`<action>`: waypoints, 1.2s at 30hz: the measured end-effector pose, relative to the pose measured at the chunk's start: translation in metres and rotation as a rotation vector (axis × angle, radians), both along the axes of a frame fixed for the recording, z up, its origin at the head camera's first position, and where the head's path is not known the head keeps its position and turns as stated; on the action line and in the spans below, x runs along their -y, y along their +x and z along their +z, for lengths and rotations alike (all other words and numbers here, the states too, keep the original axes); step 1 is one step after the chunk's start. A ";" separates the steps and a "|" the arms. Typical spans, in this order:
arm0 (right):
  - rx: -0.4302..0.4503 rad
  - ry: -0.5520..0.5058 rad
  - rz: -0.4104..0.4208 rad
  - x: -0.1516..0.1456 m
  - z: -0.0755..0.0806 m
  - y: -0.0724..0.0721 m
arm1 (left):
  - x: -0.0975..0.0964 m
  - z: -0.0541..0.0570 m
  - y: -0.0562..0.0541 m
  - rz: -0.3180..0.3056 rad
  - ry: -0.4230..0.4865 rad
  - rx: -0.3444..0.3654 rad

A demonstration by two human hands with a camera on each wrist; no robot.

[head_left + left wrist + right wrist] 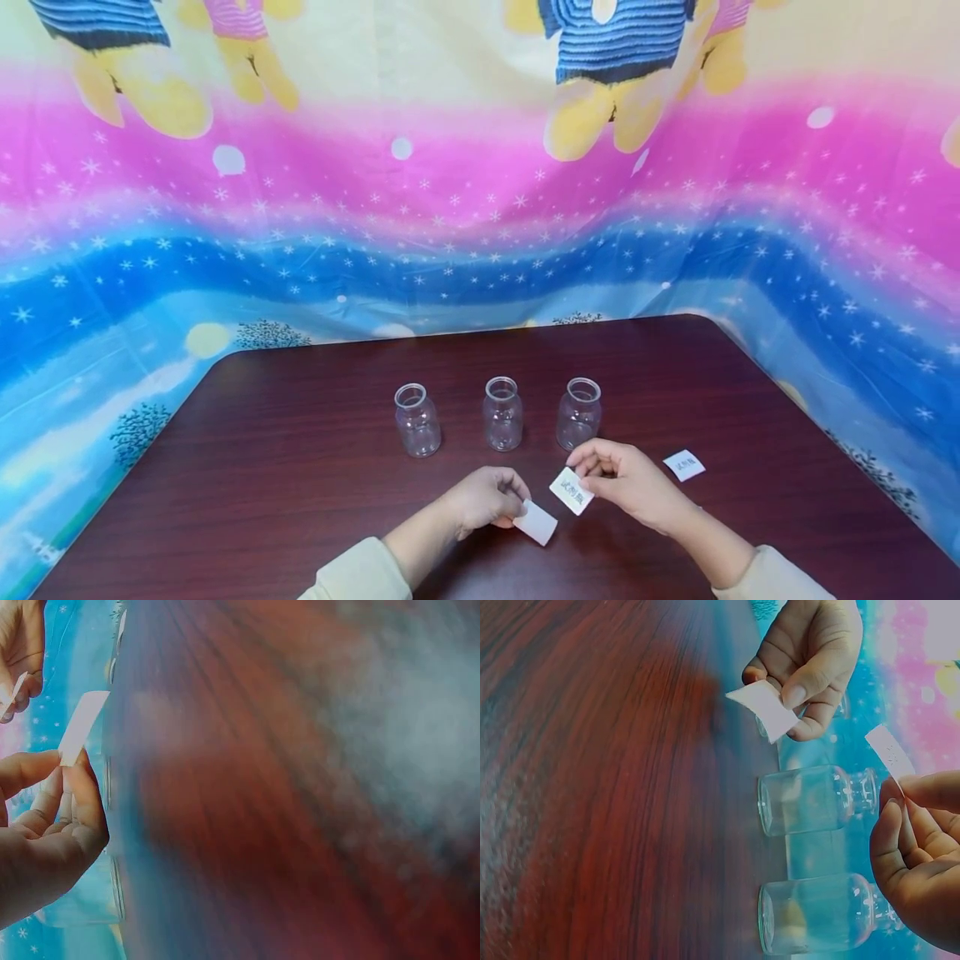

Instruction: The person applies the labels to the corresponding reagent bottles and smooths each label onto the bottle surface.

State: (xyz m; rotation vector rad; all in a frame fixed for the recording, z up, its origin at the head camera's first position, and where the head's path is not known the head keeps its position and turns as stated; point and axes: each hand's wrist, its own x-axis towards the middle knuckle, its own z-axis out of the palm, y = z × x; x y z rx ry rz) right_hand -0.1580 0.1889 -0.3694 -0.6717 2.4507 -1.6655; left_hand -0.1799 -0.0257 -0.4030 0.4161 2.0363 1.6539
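My left hand (483, 502) pinches a blank white paper piece (536, 523) by its corner between thumb and finger, and the paper curves slightly in the right wrist view. Close by on the right, my right hand (630, 483) pinches a white label (572, 490) printed with dark characters. Both papers are held above the table, side by side and apart. Behind the hands three clear glass jars stand upright in a row: a left jar (418, 423), a middle jar (502, 417) and a right jar (578, 414). The fingers of my right hand overlap the right jar's base in the head view.
Another white label (684, 466) with dark characters lies on the dark reddish-brown table (300, 450), to the right of my right hand. A colourful patterned cloth (465, 200) hangs around the table's back and sides.
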 end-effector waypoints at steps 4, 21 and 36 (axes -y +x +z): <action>0.009 0.022 -0.029 0.000 0.000 -0.001 | 0.002 -0.001 -0.001 -0.002 -0.028 -0.018; -0.036 0.092 -0.087 0.002 0.000 -0.007 | 0.000 0.017 -0.008 -0.017 0.018 -0.069; -0.035 0.085 -0.037 0.006 -0.002 -0.008 | -0.021 0.019 -0.005 -0.001 0.139 -0.087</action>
